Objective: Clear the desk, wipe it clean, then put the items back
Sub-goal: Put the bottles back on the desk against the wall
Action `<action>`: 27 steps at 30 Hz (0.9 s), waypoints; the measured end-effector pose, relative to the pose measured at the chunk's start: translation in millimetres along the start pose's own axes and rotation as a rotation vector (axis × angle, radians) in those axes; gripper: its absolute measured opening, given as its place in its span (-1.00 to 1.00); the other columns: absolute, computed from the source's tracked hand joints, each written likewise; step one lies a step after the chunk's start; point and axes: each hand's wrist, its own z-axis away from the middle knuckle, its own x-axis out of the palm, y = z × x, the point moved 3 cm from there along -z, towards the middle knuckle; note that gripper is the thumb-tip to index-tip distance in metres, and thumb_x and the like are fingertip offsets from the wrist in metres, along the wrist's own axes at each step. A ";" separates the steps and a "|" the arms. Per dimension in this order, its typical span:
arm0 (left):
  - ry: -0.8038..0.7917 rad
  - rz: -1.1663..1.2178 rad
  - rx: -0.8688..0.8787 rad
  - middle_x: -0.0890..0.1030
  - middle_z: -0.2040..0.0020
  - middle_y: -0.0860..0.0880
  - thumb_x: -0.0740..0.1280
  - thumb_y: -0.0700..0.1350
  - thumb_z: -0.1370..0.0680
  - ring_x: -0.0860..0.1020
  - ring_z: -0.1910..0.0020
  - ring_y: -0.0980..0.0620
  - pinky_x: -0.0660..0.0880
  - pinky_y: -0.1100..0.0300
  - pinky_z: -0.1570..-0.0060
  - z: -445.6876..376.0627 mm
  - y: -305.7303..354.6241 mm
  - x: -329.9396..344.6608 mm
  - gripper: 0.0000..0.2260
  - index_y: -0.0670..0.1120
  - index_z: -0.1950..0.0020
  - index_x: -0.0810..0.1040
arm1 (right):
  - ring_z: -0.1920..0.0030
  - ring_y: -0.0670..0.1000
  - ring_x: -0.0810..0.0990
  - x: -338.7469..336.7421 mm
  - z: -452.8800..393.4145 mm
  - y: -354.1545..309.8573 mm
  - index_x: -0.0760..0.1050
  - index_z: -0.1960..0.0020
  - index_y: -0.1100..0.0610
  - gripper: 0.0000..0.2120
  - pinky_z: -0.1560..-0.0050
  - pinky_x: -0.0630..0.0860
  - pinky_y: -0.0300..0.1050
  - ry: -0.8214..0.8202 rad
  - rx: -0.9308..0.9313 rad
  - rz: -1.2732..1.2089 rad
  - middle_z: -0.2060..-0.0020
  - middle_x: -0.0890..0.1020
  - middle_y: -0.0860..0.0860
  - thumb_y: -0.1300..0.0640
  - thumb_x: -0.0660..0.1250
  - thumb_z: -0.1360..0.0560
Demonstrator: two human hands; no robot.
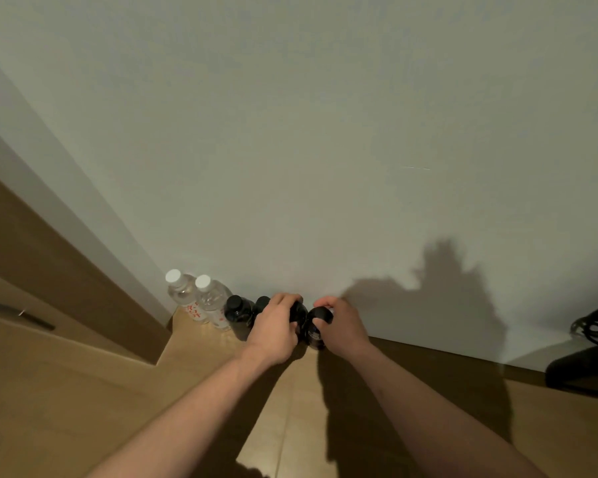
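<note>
1. Clearly mid-clearing: bottles are lined up on the floor (221, 384) against the wall (325, 150).
2. Left hand (273, 331) curls over a dark bottle (299, 313); right hand (340, 326) curls round another dark bottle (320, 322), touching the first.
3. Two clear bottles (201, 300) and two more dark ones (238, 313) stand to the left.
4. Next, likely: let go once both stand steady, return to the surface, not in view.

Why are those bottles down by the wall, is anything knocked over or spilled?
Nothing stands out. The two clear bottles and the dark bottles stand upright in a row against the wall; each hand, left hand and right hand, grips a dark one.
</note>
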 end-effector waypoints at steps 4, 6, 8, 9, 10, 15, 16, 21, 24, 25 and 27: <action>-0.005 0.063 -0.001 0.32 -0.53 0.10 0.32 -0.26 -0.60 0.42 -0.44 0.02 0.36 0.08 -0.50 31.9 -8.7 -5.0 -0.47 0.02 -0.56 0.35 | -0.26 -0.02 0.56 -2.9 8.2 3.4 0.49 -0.40 0.01 -0.59 -0.37 0.48 -0.10 -0.015 -0.024 0.020 -0.31 0.55 -0.05 0.24 0.38 -0.58; -0.041 0.089 0.004 0.28 -0.54 0.16 0.32 -0.24 -0.61 0.41 -0.45 0.07 0.41 0.08 -0.46 51.0 -12.4 -3.9 -0.47 0.06 -0.56 0.35 | -0.30 0.00 0.55 -8.4 19.0 6.0 0.40 -0.49 -0.03 -0.50 -0.40 0.48 -0.01 -0.029 -0.042 0.041 -0.41 0.49 -0.05 0.21 0.37 -0.59; -0.059 0.105 0.008 0.26 -0.54 0.21 0.34 -0.19 -0.62 0.39 -0.45 0.12 0.43 0.09 -0.45 72.9 -17.1 -3.7 -0.49 0.10 -0.55 0.36 | -0.30 -0.02 0.55 -15.2 38.5 8.1 0.34 -0.53 -0.07 -0.45 -0.40 0.49 0.03 -0.025 -0.042 0.037 -0.41 0.49 -0.04 0.17 0.38 -0.59; -0.056 0.109 0.013 0.25 -0.54 0.23 0.35 -0.16 -0.62 0.37 -0.46 0.14 0.42 0.08 -0.46 84.2 -18.3 -4.9 -0.49 0.13 -0.54 0.36 | -0.27 -0.05 0.57 -19.8 52.1 7.2 0.33 -0.54 -0.08 -0.44 -0.38 0.51 0.01 -0.015 -0.046 0.020 -0.40 0.51 -0.04 0.15 0.40 -0.59; -0.052 0.112 0.020 0.24 -0.54 0.26 0.35 -0.14 -0.62 0.36 -0.47 0.16 0.41 0.07 -0.47 94.9 -19.7 -6.3 -0.49 0.15 -0.54 0.36 | -0.24 -0.09 0.57 -24.2 67.8 6.4 0.32 -0.54 -0.09 -0.43 -0.35 0.52 -0.03 -0.008 -0.051 0.001 -0.39 0.51 -0.05 0.13 0.41 -0.58; -0.088 0.088 0.067 0.17 -0.56 0.33 0.34 -0.03 -0.64 0.25 -0.51 0.24 0.24 0.10 -0.54 141.0 -15.0 -10.5 -0.48 0.25 -0.55 0.28 | -0.43 -0.14 0.39 -44.4 148.0 22.5 0.23 -0.58 -0.18 -0.35 -0.46 0.40 -0.05 0.023 -0.017 -0.059 -0.49 0.36 -0.19 0.06 0.42 -0.58; -0.109 0.062 0.084 0.15 -0.58 0.31 0.34 -0.02 -0.64 0.24 -0.52 0.22 0.21 0.14 -0.54 146.7 -11.9 -8.9 -0.47 0.25 -0.56 0.26 | -0.47 -0.11 0.36 -48.7 162.8 26.5 0.20 -0.60 -0.19 -0.33 -0.50 0.37 -0.01 0.020 -0.001 -0.057 -0.53 0.33 -0.17 0.04 0.42 -0.58; -0.209 -0.051 0.176 0.00 -0.65 0.17 0.36 0.03 -0.62 0.09 -0.62 0.07 0.17 -0.01 -0.58 170.3 22.4 7.8 -0.39 0.21 -0.62 0.18 | -0.62 0.00 0.11 -69.4 232.6 52.7 -0.03 -0.63 -0.26 -0.21 -0.55 0.22 0.11 -0.049 0.091 0.059 -0.64 0.06 -0.17 -0.07 0.39 -0.59; -0.236 -0.174 0.223 -0.10 -0.67 0.11 0.37 0.10 -0.61 -0.01 -0.65 -0.03 0.06 -0.06 -0.60 191.2 48.7 20.1 -0.33 0.15 -0.64 0.13 | -0.64 0.03 0.03 -82.9 272.4 68.9 -0.05 -0.64 -0.26 -0.23 -0.56 0.18 0.14 -0.046 0.117 0.120 -0.65 -0.08 -0.19 -0.12 0.35 -0.60; -0.243 -0.216 0.247 -0.13 -0.68 0.09 0.36 0.12 -0.61 -0.04 -0.65 -0.04 0.03 -0.05 -0.61 198.3 58.7 23.0 -0.32 0.13 -0.65 0.11 | -0.65 0.06 -0.01 -87.5 284.2 74.9 -0.06 -0.64 -0.28 -0.25 -0.56 0.16 0.17 -0.042 0.131 0.150 -0.65 -0.12 -0.21 -0.16 0.32 -0.61; -0.248 -0.284 0.302 -0.18 -0.68 0.07 0.34 0.15 -0.61 -0.09 -0.66 -0.05 -0.01 -0.06 -0.62 212.2 81.4 27.5 -0.30 0.12 -0.67 0.07 | -0.65 0.05 -0.09 -98.2 305.7 90.7 -0.04 -0.64 -0.30 -0.29 -0.58 0.10 0.20 -0.023 0.167 0.187 -0.64 -0.16 -0.24 -0.23 0.26 -0.62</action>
